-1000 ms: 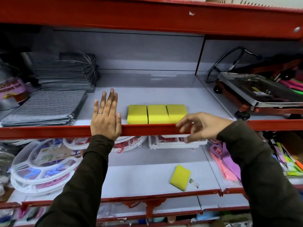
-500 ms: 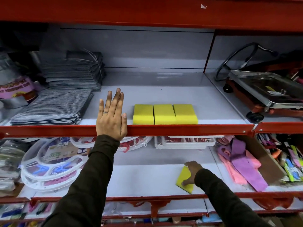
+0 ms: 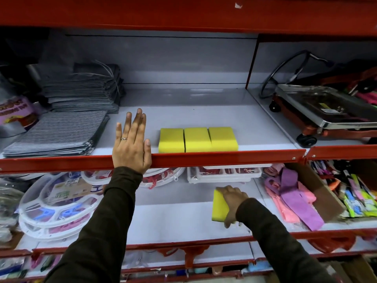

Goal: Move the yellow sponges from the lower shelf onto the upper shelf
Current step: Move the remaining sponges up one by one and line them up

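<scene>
Three yellow sponges [image 3: 197, 139] lie side by side near the front of the upper shelf [image 3: 224, 158]. My left hand [image 3: 131, 144] rests flat and open on that shelf's red front edge, just left of the row. On the lower shelf [image 3: 173, 221] my right hand [image 3: 232, 203] is closed around a fourth yellow sponge [image 3: 219, 207], fingers over its top and right side, thumb below. This sponge is tilted up on the shelf surface.
Stacks of grey cloths [image 3: 61, 131] fill the upper shelf's left side. A metal platform trolley [image 3: 326, 113] stands in the bay to the right. On the lower shelf are round plastic peg trays [image 3: 53, 209], a white clear-lidded box [image 3: 224, 174] and pink and purple items [image 3: 291, 199].
My right hand dropped from the upper shelf's edge to the lower shelf and closed on the lone yellow sponge. The left hand stayed in place.
</scene>
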`<state>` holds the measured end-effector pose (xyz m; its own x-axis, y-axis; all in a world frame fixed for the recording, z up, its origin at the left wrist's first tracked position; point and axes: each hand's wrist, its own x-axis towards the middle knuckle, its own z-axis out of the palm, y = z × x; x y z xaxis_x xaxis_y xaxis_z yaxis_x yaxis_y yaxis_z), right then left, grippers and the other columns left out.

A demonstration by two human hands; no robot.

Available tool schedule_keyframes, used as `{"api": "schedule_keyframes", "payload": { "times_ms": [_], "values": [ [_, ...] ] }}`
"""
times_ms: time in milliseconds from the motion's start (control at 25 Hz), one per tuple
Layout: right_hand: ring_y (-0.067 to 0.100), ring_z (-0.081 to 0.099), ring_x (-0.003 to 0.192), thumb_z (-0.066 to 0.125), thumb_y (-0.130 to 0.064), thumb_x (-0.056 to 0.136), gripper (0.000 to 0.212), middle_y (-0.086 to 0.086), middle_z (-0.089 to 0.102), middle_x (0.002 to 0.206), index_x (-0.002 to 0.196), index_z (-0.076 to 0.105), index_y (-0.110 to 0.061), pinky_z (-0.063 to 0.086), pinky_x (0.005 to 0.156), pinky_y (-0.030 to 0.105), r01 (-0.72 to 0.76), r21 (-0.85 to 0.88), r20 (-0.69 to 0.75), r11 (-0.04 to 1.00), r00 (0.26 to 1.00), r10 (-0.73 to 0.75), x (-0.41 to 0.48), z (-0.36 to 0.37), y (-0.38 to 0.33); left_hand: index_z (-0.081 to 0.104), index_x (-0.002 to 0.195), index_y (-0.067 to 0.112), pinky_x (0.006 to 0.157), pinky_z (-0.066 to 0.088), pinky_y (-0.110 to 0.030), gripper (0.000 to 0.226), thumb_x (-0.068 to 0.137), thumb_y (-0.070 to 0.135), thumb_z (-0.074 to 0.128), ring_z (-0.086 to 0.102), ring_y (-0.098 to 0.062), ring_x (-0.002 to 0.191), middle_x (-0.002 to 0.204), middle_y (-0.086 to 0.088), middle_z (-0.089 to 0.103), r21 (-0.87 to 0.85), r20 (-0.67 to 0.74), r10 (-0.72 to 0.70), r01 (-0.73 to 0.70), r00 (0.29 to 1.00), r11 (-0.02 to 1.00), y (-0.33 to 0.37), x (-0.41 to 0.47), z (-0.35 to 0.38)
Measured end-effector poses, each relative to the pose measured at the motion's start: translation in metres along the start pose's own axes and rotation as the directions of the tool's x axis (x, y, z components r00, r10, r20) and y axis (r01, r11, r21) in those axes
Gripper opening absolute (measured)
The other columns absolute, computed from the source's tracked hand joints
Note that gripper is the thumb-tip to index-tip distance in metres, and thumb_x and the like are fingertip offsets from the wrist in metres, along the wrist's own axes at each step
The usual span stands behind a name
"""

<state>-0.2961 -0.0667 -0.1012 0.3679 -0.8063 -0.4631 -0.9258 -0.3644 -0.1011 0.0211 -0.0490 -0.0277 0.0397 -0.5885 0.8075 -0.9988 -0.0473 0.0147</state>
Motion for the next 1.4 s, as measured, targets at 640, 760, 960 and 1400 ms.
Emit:
{"api": "schedule_keyframes", "payload": {
  "times_ms": [640,760,960,1400],
  "values": [
    [0.032,0.045,0.126,0.094,-0.022,0.049,0.119,0.007,0.039,0.133,0.146,0.027,-0.036,0.045,0.1,0.038,-0.031,-0.015,-0.296,0.999,0.955,0.025,-0.09,-0.208,0.029,0.027,0.157,0.002,0.129,0.0,-0.043,0.065,0.097,0.028,0.028,0.018,-0.029,0.155,0.165,-0.012,0.027,0.011,0.027,0.001,-0.002,1.0,1.0,0.0,0.002,-0.002],
    [0.035,0.046,0.13,0.093,-0.017,0.053,0.119,0.013,0.035,0.146,0.15,0.025,-0.028,0.047,0.102,0.038,-0.14,-0.037,-0.26,0.989,0.957,0.126,-0.067,-0.225,0.045,0.027,0.157,0.002,0.129,0.0,-0.043,0.065,0.096,0.028,0.029,0.017,-0.028,0.155,0.165,-0.012,0.027,0.007,0.031,0.003,-0.004,1.0,1.0,-0.001,0.002,-0.002],
    [0.033,0.045,0.134,0.091,-0.017,0.058,0.115,0.011,0.032,0.153,0.151,0.023,-0.027,0.047,0.102,0.036,-0.144,-0.168,-0.186,0.975,0.976,0.112,-0.039,-0.229,0.038,0.028,0.157,0.003,0.129,0.003,-0.045,0.066,0.096,0.028,0.03,0.018,-0.029,0.155,0.164,-0.012,0.028,-0.002,0.037,0.007,-0.007,0.999,1.0,-0.003,0.001,-0.001],
    [0.027,0.052,0.126,0.083,-0.005,0.067,0.089,0.005,0.041,0.15,0.143,0.041,-0.025,0.048,0.099,0.036,-0.084,-0.05,-0.092,0.995,0.993,0.079,-0.03,-0.223,0.032,0.032,0.155,0.003,0.129,0.003,-0.043,0.065,0.096,0.028,0.03,0.02,-0.029,0.155,0.163,-0.012,0.031,-0.027,0.036,0.015,-0.014,0.999,1.0,-0.003,0.001,-0.001]
  ]
}}
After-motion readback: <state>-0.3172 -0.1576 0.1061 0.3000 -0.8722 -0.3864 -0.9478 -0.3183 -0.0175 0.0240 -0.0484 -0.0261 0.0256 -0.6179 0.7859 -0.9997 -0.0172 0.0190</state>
